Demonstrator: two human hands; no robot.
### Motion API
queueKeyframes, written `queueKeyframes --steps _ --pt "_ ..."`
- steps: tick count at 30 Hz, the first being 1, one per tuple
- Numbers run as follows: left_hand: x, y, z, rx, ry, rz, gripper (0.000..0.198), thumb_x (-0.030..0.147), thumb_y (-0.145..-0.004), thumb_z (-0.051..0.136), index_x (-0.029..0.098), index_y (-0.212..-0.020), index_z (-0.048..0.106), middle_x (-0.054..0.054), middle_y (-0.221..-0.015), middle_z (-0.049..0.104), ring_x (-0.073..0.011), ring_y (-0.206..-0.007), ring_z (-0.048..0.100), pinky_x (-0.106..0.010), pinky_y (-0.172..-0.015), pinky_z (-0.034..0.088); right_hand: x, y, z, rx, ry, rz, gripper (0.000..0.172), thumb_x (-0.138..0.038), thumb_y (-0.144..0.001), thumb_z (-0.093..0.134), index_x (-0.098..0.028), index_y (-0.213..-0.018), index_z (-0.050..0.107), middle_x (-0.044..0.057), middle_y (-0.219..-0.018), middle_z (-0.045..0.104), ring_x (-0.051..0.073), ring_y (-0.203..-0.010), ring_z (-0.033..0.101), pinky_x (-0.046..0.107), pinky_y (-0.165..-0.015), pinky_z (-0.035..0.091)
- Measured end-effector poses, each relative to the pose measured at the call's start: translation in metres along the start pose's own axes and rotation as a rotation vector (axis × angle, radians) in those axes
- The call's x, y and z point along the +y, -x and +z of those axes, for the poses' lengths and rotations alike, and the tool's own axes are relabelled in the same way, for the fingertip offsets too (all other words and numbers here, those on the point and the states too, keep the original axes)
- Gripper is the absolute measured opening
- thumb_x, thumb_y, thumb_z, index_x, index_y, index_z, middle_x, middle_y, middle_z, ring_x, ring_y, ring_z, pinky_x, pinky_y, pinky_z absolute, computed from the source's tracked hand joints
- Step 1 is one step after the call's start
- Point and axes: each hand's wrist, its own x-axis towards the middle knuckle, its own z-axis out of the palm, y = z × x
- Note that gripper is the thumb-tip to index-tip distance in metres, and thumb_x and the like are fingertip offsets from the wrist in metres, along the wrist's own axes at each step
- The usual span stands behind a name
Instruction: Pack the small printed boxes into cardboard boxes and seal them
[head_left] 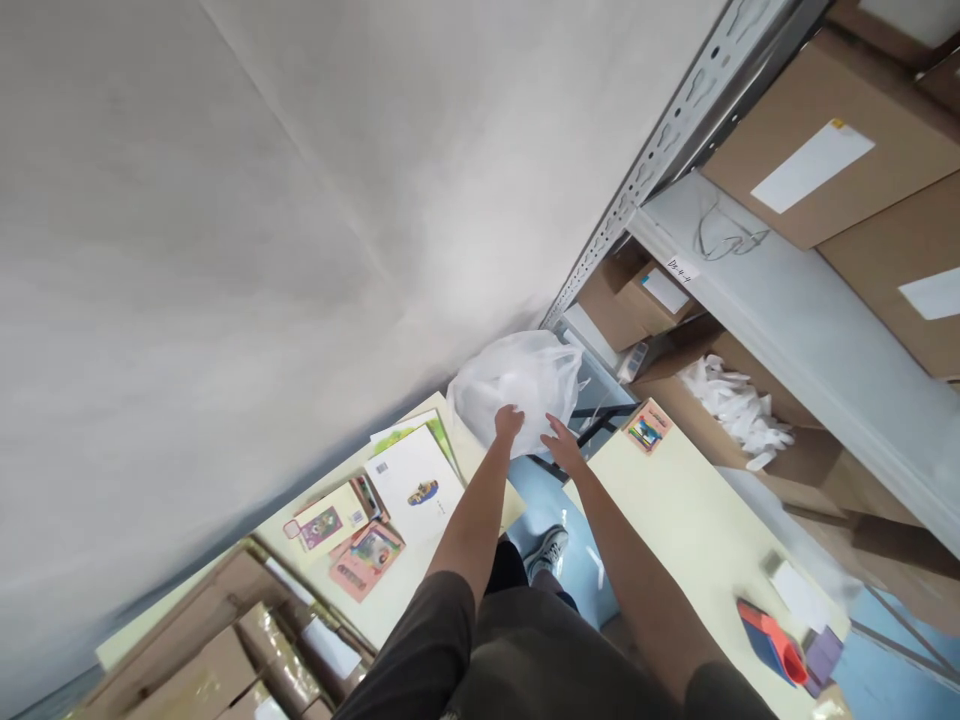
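A white, translucent plastic bag bulges against the wall at the far end of the gap between two tables. My left hand is at its near side with fingers curled in, seemingly gripping the plastic. Close to the bag's lower right edge, my right hand has its fingers apart, holding nothing that I can see. What the bag contains is hidden.
Books and picture cards lie on the left table, beside cardboard boxes. The right table bears a card and a red-and-blue item. Metal shelving with cartons stands at right.
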Motion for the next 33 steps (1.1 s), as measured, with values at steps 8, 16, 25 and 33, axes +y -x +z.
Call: queueKeyframes --steps 8,16,25,33 --pt "-0.012 0.103 -0.020 0.056 0.111 0.321 0.022 0.027 -0.094 0.060 0.021 -0.098 0.081 -0.006 -0.092 0.079 -0.0213 -0.091 0.072 -0.033 -0.091 0.054 -0.053 -0.024 0.056 0.002 -0.421 0.242 0.059 -0.046 -0.076 0.083 -0.029 -0.131 0.070 0.011 -0.133 0.076 0.030 -0.123 0.073 0.041 -0.093 0.061" --pt "-0.038 0.135 -0.052 -0.065 0.356 0.213 0.046 0.053 -0.087 0.075 0.018 -0.117 0.079 -0.010 -0.102 0.081 -0.0233 -0.086 0.077 -0.035 -0.078 0.062 -0.119 0.001 0.034 -0.102 -0.429 -0.015 0.044 -0.029 -0.074 0.074 -0.025 -0.118 0.070 0.007 -0.120 0.080 0.025 -0.089 0.083 0.030 -0.072 0.057" --pt "0.001 0.043 -0.059 0.187 -0.056 0.147 0.060 0.028 -0.090 0.071 0.017 -0.148 0.062 -0.017 -0.147 0.067 -0.0295 -0.122 0.072 -0.043 -0.113 0.052 -0.083 0.024 -0.025 0.085 -0.322 0.026 0.039 -0.029 -0.068 0.080 -0.022 -0.107 0.077 0.008 -0.102 0.083 0.028 -0.079 0.082 0.038 -0.074 0.063" --pt "0.021 -0.034 -0.051 0.038 -0.420 0.145 0.073 0.020 -0.090 0.067 0.016 -0.161 0.049 -0.018 -0.151 0.064 -0.0318 -0.140 0.059 -0.040 -0.115 0.048 -0.040 0.019 -0.022 0.225 -0.138 0.057 0.047 -0.036 -0.066 0.079 -0.025 -0.112 0.079 0.006 -0.105 0.083 0.029 -0.094 0.078 0.040 -0.083 0.063"
